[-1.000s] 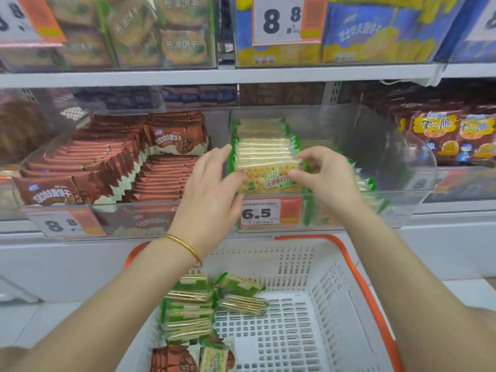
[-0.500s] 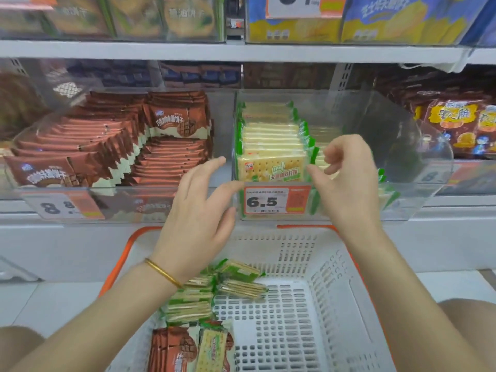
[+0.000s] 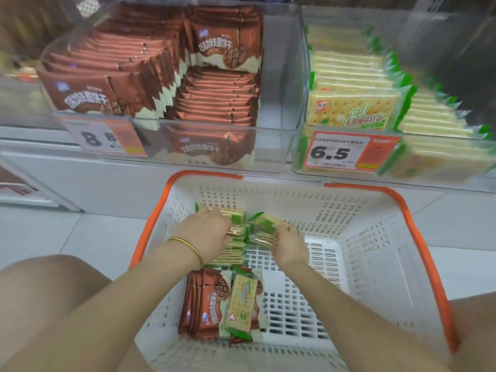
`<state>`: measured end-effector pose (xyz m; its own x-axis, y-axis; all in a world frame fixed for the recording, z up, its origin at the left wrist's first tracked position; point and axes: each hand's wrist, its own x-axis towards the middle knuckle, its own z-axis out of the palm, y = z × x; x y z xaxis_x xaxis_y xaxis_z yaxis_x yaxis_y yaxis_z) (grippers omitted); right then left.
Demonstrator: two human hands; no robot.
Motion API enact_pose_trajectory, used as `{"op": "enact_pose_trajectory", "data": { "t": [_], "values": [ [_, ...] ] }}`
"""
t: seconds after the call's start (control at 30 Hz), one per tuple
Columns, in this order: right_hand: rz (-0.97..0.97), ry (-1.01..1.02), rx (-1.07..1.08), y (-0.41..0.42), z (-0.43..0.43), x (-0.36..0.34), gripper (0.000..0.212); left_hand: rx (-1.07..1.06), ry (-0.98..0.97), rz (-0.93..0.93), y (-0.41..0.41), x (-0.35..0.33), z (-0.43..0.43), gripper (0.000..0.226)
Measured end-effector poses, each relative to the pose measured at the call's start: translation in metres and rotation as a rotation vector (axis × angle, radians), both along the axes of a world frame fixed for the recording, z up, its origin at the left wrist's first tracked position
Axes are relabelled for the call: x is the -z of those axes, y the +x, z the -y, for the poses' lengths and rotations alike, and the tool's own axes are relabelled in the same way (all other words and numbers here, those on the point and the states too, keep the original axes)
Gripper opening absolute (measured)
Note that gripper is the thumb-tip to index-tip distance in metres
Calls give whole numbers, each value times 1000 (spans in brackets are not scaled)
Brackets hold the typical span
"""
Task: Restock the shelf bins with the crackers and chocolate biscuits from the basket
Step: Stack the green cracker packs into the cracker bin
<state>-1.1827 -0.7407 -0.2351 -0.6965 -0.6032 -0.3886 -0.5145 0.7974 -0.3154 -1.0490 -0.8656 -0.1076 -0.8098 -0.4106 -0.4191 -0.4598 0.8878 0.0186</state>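
White plastic basket (image 3: pixel 375 232) sits at 6 o'clock, directly below both shelf bins, which keeps each lift short. Cracker packs (image 3: pixel 236 253) lie stacked at its 10 o'clock corner; chocolate biscuits (image 3: pixel 201 302) stand at 7 o'clock. Left hand (image 3: pixel 206 232) curls over the stack's top packs, gripping them. Right hand (image 3: pixel 288 247) pinches a second bundle of crackers just beside it, fingers closed. Likely destination: cracker bin (image 3: pixel 302 63), 1 o'clock; chocolate bin (image 3: pixel 268 146) at 11 o'clock
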Motion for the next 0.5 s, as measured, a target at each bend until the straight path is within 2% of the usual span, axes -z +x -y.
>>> {"op": "enact_pose_trajectory", "data": {
  "t": [0.1,0.2,0.4,0.5],
  "values": [
    [-53,172,43,-7,-2,21,45,22,7,-6,-5,4,-4,27],
    [-71,257,-18,-15,-4,37,44,28,37,-35,-9,6,-5,28],
    [-176,190,-98,-27,-10,37,40,45,52,-32,-16,5,-7,30],
    [-12,101,-119,-37,-18,34,48,53,58,-27,-19,8,-11,31]
  ]
}}
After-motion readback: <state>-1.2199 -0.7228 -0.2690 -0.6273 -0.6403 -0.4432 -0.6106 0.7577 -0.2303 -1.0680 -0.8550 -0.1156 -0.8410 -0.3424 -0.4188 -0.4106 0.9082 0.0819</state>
